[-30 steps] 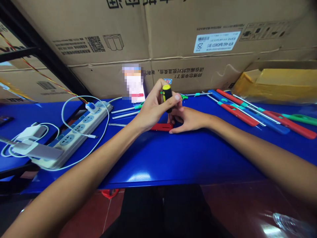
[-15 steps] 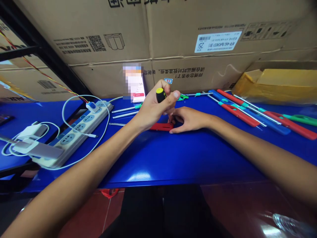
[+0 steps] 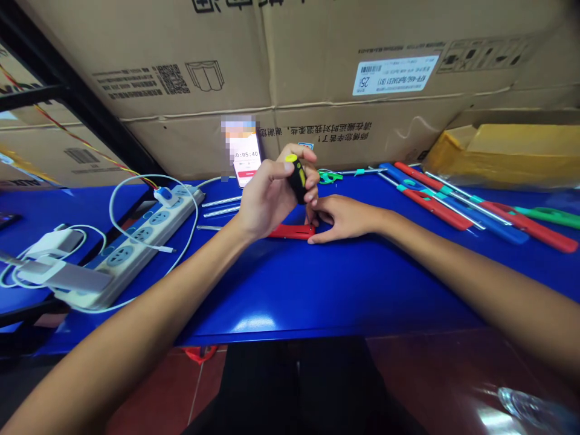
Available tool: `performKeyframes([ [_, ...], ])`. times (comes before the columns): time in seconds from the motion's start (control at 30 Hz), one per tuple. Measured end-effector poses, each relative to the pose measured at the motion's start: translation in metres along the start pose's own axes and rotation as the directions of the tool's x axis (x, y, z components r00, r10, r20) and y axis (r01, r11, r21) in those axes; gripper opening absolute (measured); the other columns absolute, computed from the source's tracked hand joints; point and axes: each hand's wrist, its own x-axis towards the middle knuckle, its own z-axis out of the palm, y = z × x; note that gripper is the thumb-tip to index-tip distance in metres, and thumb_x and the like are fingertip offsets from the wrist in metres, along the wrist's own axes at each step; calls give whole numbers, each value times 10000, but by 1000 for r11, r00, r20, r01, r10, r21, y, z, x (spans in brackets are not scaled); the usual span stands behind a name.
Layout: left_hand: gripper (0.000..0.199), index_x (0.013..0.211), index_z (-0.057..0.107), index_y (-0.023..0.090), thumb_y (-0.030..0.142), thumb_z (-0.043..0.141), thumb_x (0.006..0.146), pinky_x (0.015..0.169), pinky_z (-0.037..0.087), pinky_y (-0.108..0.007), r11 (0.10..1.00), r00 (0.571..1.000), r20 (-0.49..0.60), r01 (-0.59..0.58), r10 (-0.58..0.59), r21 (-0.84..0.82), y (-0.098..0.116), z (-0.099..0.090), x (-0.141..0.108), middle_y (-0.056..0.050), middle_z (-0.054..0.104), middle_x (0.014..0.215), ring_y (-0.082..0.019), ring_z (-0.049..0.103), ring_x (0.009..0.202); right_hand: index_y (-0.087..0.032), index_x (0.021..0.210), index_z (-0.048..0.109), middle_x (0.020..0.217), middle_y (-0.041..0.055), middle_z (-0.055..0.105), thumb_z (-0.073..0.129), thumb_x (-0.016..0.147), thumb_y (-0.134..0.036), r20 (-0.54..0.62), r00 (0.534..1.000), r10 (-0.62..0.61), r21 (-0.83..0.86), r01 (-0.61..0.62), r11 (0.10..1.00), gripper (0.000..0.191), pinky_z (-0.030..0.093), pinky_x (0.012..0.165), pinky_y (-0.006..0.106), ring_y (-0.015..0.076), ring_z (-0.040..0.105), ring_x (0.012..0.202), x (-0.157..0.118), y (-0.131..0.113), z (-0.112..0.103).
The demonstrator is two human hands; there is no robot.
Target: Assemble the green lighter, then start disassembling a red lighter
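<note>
My left hand [image 3: 274, 196] is closed around a screwdriver with a black and yellow handle [image 3: 297, 179]. The handle stands tilted over the table, and its shaft and tip are hidden by my fingers. Beneath lies a red long-nose lighter [image 3: 292, 231] with its metal tube pointing left. My right hand [image 3: 342, 219] pinches the right end of this lighter, thumb at the front and fingers behind. What lies between those fingers cannot be made out. Behind my left hand are metal rods [image 3: 222, 211], and a small green piece [image 3: 330, 177] lies behind my right hand.
Several red, blue and green lighters [image 3: 457, 205] lie at the right on the blue table [image 3: 290, 290]. A power strip [image 3: 136, 244] with white cables is on the left. A phone [image 3: 247, 154] leans against the large cardboard box [image 3: 312, 78]. A yellow-brown package [image 3: 512, 151] sits at back right.
My left hand has turned about the screwdriver handle, its thumb now left of it and its fingers on the right. My right hand keeps its place on the lighter.
</note>
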Motion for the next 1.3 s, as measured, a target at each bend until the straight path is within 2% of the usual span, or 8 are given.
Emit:
performKeyframes([
  [0.13, 304, 990, 505, 216, 438, 711, 957, 823, 591, -335, 1000, 1000, -1, 5, -5, 5, -5, -2, 3, -24, 653, 975, -157, 706, 845, -183, 985, 683, 917, 45, 703, 839, 858, -497, -4, 1000, 1, -12, -1, 1000, 373, 460, 696, 322, 183, 607, 772, -1, 0, 0],
  [0.3, 388, 1007, 438, 249, 475, 753, 979, 650, 498, -262, 999, 999, 3, -35, 35, 11, -9, 4, 1, 83, 485, 719, -90, 547, 583, -186, 1000, 709, 889, 40, 698, 838, 862, -507, 6, 1000, 31, -20, -31, 999, 373, 453, 679, 326, 180, 591, 739, 0, -2, 0],
  [0.53, 345, 1092, 497, 240, 427, 744, 942, 839, 593, -337, 996, 999, 24, -41, 40, 76, -10, 5, 3, -8, 637, 978, -163, 700, 868, -193, 972, 696, 918, 54, 699, 842, 860, -495, -8, 1000, 10, -9, -10, 1000, 353, 486, 729, 342, 204, 624, 810, -1, -2, 0],
  [0.7, 358, 1135, 459, 263, 429, 724, 962, 686, 534, -285, 994, 999, -23, -33, 35, 100, -9, 1, 4, 63, 516, 761, -120, 585, 653, -191, 1006, 698, 880, 40, 689, 834, 862, -518, 10, 999, 34, -33, -34, 999, 381, 445, 671, 331, 179, 574, 724, 0, -2, 0],
  [0.8, 296, 1169, 541, 230, 481, 563, 1013, 787, 580, -342, 996, 997, 57, 42, -47, 73, -2, 0, 4, -10, 590, 893, -170, 663, 801, -190, 999, 690, 899, 46, 694, 830, 862, -515, 12, 1000, 24, -25, -24, 999, 379, 449, 683, 328, 181, 583, 742, 0, -2, 0],
  [0.9, 378, 1071, 486, 240, 517, 714, 954, 838, 585, -350, 996, 999, 36, -4, 1, 86, -2, -1, 4, -23, 636, 984, -182, 700, 891, -190, 980, 687, 911, 50, 698, 830, 860, -508, -4, 1000, 10, -21, -10, 1000, 369, 457, 702, 326, 190, 607, 779, -1, -1, 0],
  [1.1, 353, 1137, 462, 259, 522, 656, 1005, 706, 546, -322, 994, 1000, 22, -21, 18, 106, -2, 4, 3, 57, 482, 756, -127, 584, 635, -181, 1012, 702, 886, 40, 690, 828, 865, -516, -4, 1000, 17, -19, -17, 1000, 386, 439, 679, 324, 180, 587, 733, 0, -1, 1],
  [1.3, 365, 1033, 436, 250, 453, 724, 938, 778, 573, -336, 997, 999, 26, -31, 29, 75, -2, 3, 4, -5, 646, 945, -165, 698, 800, -193, 977, 681, 905, 45, 694, 830, 858, -504, -13, 1000, 9, -2, -9, 1000, 365, 454, 691, 324, 188, 601, 763, -1, 0, 1],
])
